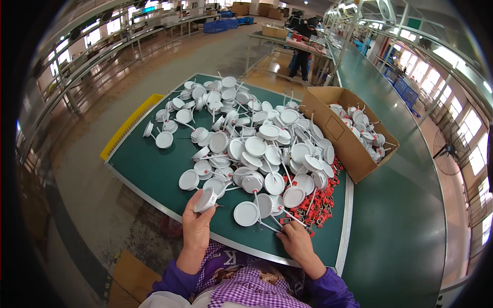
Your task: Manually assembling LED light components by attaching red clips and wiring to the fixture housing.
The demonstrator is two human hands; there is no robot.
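- From my remote seat, I see a yellow crate (131, 126) well beyond my left hand, out to its left, alongside the green desk (146, 167).
- My left hand (196, 226) is clamped on one round white lamp (205, 201), thumb and fingers at its rim, held tilted over the near side of the desk.
- Ahead of that hand and spreading to its right lies a heap of similar lamps (254, 146), tumbled at all angles, their leads tangled.
- Between my two hands, slightly forward, a loose lamp (246, 213) lies face up, apart from both.
- My right hand (297, 240) has its fingertips drawn together at the end of a white cable (269, 227); I cannot tell whether they grip it.
- Just ahead of the right hand, toward its right, red clips (322, 206) are scattered; farther out stands a cardboard box (334, 126) of more lamps.
- I judge the step in hand to be handling one lamp and sorting out a lead; the next move calls for a steady left hold and a careful right pinch, avoiding the tangle.
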